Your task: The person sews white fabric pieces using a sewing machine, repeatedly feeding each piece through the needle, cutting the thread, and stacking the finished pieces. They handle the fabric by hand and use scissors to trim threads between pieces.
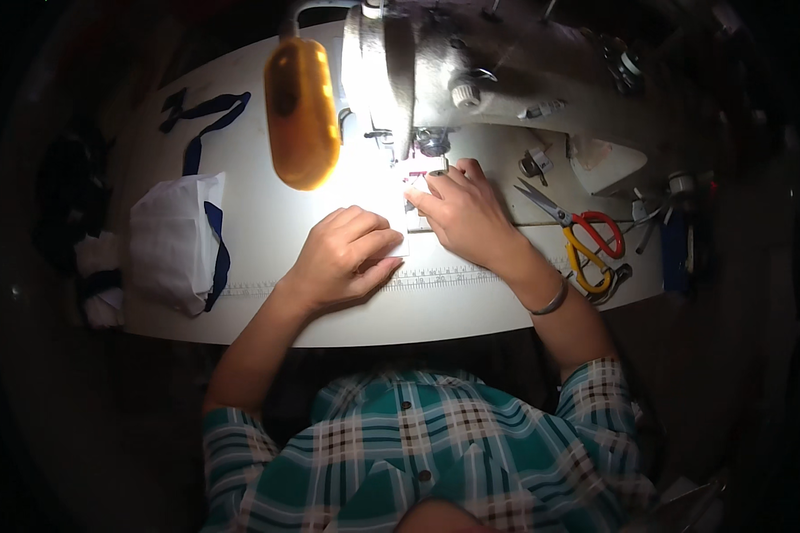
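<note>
My left hand (347, 249) has its fingers curled and thumb close to them on a small white piece of fabric or paper (398, 244), left of and below the needle area. My right hand (458, 213), with a metal bangle at the wrist, pinches at the upper part of that white piece, right beside the presser foot (405, 164) of the sewing machine (498, 62). Its fingertips are partly hidden by the machine's parts. A bright light washes out the cloth under the needle.
An amber lamp (300, 115) hangs left of the needle. White cloth (169, 249) with navy strips (218, 111) lies left. Red-handled (600, 226) and yellow-handled scissors (587, 266), a small metal part (533, 164) and a blue object (676, 249) sit right. A printed ruler (444, 277) crosses the table.
</note>
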Motion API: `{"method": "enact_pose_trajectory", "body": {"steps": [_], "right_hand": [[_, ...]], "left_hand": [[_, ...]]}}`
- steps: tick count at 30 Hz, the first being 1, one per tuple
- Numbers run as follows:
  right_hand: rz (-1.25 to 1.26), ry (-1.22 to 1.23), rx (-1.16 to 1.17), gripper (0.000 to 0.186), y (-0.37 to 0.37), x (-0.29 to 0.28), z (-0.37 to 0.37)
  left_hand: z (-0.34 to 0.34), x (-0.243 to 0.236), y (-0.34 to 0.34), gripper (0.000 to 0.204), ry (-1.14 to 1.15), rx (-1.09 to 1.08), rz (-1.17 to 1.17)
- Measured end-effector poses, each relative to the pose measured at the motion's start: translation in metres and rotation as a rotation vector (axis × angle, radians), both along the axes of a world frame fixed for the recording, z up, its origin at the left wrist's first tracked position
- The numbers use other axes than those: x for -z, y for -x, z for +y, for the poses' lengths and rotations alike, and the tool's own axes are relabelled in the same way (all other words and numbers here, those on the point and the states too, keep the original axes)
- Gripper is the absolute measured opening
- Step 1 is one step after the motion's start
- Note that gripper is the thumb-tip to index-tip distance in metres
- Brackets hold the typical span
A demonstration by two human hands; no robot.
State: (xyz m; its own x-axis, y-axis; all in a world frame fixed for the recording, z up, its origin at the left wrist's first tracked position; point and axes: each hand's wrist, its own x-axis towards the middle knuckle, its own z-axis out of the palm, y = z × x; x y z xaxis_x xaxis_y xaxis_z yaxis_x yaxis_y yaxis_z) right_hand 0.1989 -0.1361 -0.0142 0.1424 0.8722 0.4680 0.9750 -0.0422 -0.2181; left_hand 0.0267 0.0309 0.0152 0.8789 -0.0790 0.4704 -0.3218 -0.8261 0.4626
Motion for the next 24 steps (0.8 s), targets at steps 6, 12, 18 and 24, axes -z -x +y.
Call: {"method": "enact_pose_trajectory", "body": {"steps": [6, 12, 18, 24], "right_hand": [[-0.022, -0.046, 0.009, 0.029, 0.001, 0.003, -0.002], [-0.017, -0.018, -0.027, 0.031, 0.001, -0.001, -0.005], [0.005, 0.037, -0.037, 0.032, 0.002, -0.001, -0.007], [-0.021, 0.019, -0.025, 0.03, 0.002, -0.004, -0.006]], "left_hand": [[0.003, 0.011, 0.003, 0.018, -0.045, 0.02, -0.03], [0.001, 0.011, 0.003, 0.015, -0.119, 0.04, -0.075], [-0.002, 0.006, 0.003, 0.016, -0.161, 0.056, -0.083], [0.002, 0.004, 0.004, 0.018, -0.199, 0.042, -0.045]]}}
